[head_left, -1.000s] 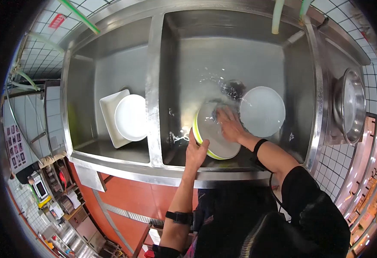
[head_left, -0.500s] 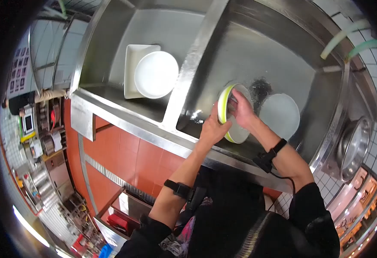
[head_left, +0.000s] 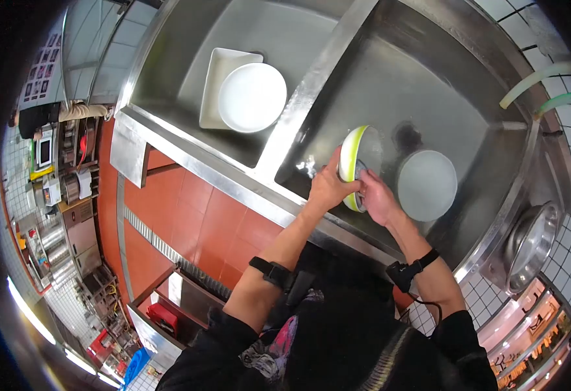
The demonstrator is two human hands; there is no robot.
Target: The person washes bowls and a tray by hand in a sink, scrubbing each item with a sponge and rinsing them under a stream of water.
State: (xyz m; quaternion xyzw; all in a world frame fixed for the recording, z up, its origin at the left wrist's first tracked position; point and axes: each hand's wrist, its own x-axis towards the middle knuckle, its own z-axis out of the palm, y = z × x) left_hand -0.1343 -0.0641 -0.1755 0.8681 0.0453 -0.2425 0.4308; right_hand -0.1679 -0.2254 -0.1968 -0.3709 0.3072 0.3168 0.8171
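My left hand (head_left: 328, 190) grips the rim of a white bowl with a lime-green band (head_left: 350, 153), tilted on its side over the right sink basin. My right hand (head_left: 379, 199) is at the bowl's open side, fingers curled inward against it. Something greyish shows at those fingertips, too small to name. To the right of the hands, a round white plate (head_left: 427, 186) lies on the basin floor, near the dark drain (head_left: 407, 135). In the left basin, a round white dish (head_left: 253, 98) rests partly over a square white dish (head_left: 212, 91).
A steel divider (head_left: 311, 85) separates the two basins. Pale hoses (head_left: 539, 81) hang at the right wall. A steel bowl (head_left: 533, 244) stands right of the sink. Another person (head_left: 41, 117) is far off at left, beyond the red floor (head_left: 200, 208).
My right hand has moved down inside the bowl, toward its lower rim. The bowl stays in my left hand, turned slightly more on edge. The camera view has shifted a little.
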